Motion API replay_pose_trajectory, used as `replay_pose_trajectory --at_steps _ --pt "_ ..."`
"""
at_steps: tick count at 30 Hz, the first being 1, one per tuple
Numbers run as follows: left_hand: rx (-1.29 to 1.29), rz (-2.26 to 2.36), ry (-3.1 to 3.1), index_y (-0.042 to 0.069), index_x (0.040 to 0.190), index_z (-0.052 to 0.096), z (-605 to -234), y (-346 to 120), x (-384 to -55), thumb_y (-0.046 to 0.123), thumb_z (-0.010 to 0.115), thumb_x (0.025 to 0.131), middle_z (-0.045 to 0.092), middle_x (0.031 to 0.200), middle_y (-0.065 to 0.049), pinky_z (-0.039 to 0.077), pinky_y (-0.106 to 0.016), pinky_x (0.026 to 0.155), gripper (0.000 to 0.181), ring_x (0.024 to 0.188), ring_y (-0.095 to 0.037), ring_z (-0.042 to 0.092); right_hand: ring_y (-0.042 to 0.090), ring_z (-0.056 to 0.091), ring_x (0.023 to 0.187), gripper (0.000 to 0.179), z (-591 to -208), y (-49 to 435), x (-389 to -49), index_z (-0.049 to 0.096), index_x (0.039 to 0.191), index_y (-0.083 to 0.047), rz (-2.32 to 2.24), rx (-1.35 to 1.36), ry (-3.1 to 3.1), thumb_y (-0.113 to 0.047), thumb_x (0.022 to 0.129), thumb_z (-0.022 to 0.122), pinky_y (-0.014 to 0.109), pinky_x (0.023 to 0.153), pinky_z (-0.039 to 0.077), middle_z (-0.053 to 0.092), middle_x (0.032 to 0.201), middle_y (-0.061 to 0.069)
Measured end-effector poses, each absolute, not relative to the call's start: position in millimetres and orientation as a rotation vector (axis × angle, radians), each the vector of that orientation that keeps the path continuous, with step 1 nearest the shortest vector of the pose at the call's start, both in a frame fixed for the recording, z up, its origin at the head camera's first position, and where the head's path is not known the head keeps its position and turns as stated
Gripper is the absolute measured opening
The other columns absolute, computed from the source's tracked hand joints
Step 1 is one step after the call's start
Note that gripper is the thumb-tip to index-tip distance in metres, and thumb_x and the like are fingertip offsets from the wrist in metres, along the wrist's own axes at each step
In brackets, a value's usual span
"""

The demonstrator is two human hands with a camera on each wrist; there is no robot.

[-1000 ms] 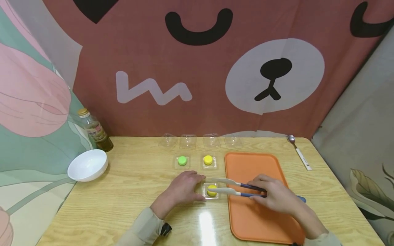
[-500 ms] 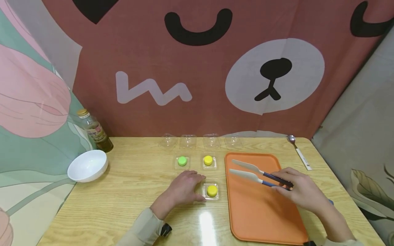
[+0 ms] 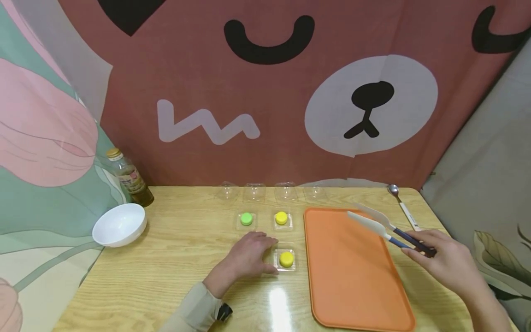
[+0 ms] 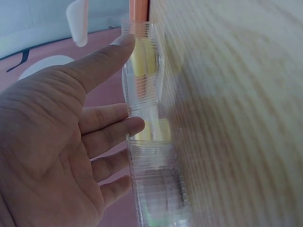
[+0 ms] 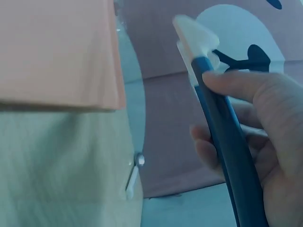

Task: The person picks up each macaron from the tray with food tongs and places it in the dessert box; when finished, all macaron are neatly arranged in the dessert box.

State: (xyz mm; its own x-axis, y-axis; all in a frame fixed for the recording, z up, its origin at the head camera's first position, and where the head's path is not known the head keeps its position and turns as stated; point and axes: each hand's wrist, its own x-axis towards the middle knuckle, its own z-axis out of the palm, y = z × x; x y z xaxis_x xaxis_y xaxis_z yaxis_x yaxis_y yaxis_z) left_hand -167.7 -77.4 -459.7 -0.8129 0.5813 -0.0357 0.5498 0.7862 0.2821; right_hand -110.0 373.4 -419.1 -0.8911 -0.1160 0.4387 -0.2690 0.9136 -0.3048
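Observation:
My left hand (image 3: 248,254) is at the left side of a small clear plastic box (image 3: 277,264) with a yellow macaron (image 3: 286,259) in it. In the left wrist view the thumb touches the box's rim and the fingers (image 4: 109,137) stretch out rather straight beside it. Over the right side of the orange tray (image 3: 352,286), my right hand (image 3: 445,258) grips a pair of tongs (image 3: 398,235) with dark blue handles and whitish tips. Nothing sits between the tips, which stand slightly apart. Behind are boxes with a green macaron (image 3: 246,218) and a yellow macaron (image 3: 281,217).
Several clear plastic boxes (image 3: 254,192) line the table's back edge. A white bowl (image 3: 120,225) and a glass bottle (image 3: 132,179) of brown liquid stand at the left. A white-handled spoon (image 3: 404,205) lies at the back right. Printed cloth hangs behind the table.
My right hand has carried the tongs right and away from the front yellow macaron, which stays in its box. The tongs now hang over the tray's right side. My left hand has stayed put.

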Motion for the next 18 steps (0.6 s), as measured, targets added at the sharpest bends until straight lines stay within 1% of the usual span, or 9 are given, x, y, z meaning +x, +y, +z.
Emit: replay_pose_trajectory --at_steps 2,5,6,8,10,12,14,16,18 --pt "0.907 0.394 2.855 0.015 0.140 0.061 -460.3 -77.3 -167.8 0.054 0.083 0.077 0.064 0.142 -0.002 0.034 -0.048 0.123 0.077 0.139 -0.029 0.052 -0.015 0.048 0.071 0.041 -421.8 380.0 -109.2 0.078 0.106 -0.007 0.480 0.226 -2.666 -0.026 0.072 0.091 0.025 0.054 0.037 0.073 0.095 0.008" --pt "0.906 0.396 2.858 0.015 0.140 0.061 -460.3 -77.4 -167.9 0.054 0.083 0.077 0.064 0.141 -0.002 0.034 -0.048 0.123 0.077 0.138 -0.029 0.053 -0.010 0.047 0.067 0.043 -426.8 388.5 -108.4 0.078 0.107 -0.002 0.464 0.132 -2.689 -0.027 0.073 0.090 0.029 0.055 0.037 0.071 0.088 0.010" --pt "0.906 0.397 2.859 0.015 0.140 0.061 -460.5 -77.1 -167.7 0.054 0.083 0.077 0.064 0.141 -0.001 0.034 -0.048 0.123 0.077 0.138 -0.029 0.052 -0.005 0.050 0.067 0.043 -428.7 391.2 -108.1 0.078 0.106 -0.002 0.461 0.101 -2.693 -0.027 0.073 0.090 0.031 0.055 0.037 0.070 0.086 0.011" --pt "0.905 0.395 2.861 0.016 0.140 0.061 -460.4 -77.1 -167.6 0.054 0.082 0.078 0.064 0.141 -0.001 0.034 -0.048 0.123 0.077 0.138 -0.029 0.052 0.010 0.057 0.068 0.042 -432.0 395.9 -107.0 0.077 0.106 -0.002 0.455 0.029 -2.712 -0.027 0.075 0.089 0.037 0.056 0.039 0.069 0.085 0.015" --pt "0.906 0.396 2.861 0.015 0.140 0.061 -460.1 -77.1 -167.3 0.053 0.083 0.078 0.064 0.141 -0.001 0.034 -0.048 0.123 0.076 0.138 -0.029 0.053 0.028 0.063 0.073 0.042 -434.7 400.2 -106.6 0.076 0.107 0.000 0.449 -0.040 -2.736 -0.028 0.078 0.087 0.046 0.058 0.042 0.069 0.087 0.022" --pt "0.909 0.396 2.860 0.015 0.140 0.061 -460.0 -77.1 -167.1 0.053 0.083 0.078 0.064 0.141 -0.001 0.034 -0.048 0.123 0.076 0.138 -0.029 0.052 0.044 0.063 0.080 0.044 -437.2 404.4 -106.5 0.075 0.109 0.002 0.438 -0.105 -2.766 -0.030 0.081 0.084 0.054 0.062 0.044 0.067 0.093 0.031" --pt "0.912 0.394 2.861 0.015 0.140 0.061 -459.6 -77.1 -166.8 0.053 0.083 0.078 0.064 0.141 -0.002 0.034 -0.047 0.123 0.076 0.138 -0.029 0.053 0.052 0.062 0.087 0.047 -440.4 408.9 -106.2 0.073 0.111 0.005 0.431 -0.164 -2.796 -0.032 0.084 0.082 0.060 0.065 0.044 0.065 0.098 0.036" --pt "0.925 0.388 2.864 0.014 0.140 0.061 -459.2 -77.0 -166.8 0.053 0.083 0.078 0.065 0.140 -0.002 0.035 -0.048 0.122 0.076 0.137 -0.029 0.053 0.054 0.061 0.088 0.049 -444.3 413.9 -106.1 0.072 0.113 0.006 0.427 -0.203 -2.825 -0.034 0.085 0.080 0.061 0.065 0.044 0.064 0.099 0.038" --pt "0.935 0.376 2.868 0.014 0.139 0.061 -459.3 -76.9 -166.8 0.052 0.083 0.078 0.065 0.139 -0.002 0.035 -0.047 0.122 0.076 0.137 -0.029 0.054 0.054 0.062 0.087 0.051 -448.7 418.2 -106.0 0.071 0.114 0.007 0.425 -0.234 -2.848 -0.035 0.086 0.079 0.059 0.063 0.045 0.065 0.098 0.038"
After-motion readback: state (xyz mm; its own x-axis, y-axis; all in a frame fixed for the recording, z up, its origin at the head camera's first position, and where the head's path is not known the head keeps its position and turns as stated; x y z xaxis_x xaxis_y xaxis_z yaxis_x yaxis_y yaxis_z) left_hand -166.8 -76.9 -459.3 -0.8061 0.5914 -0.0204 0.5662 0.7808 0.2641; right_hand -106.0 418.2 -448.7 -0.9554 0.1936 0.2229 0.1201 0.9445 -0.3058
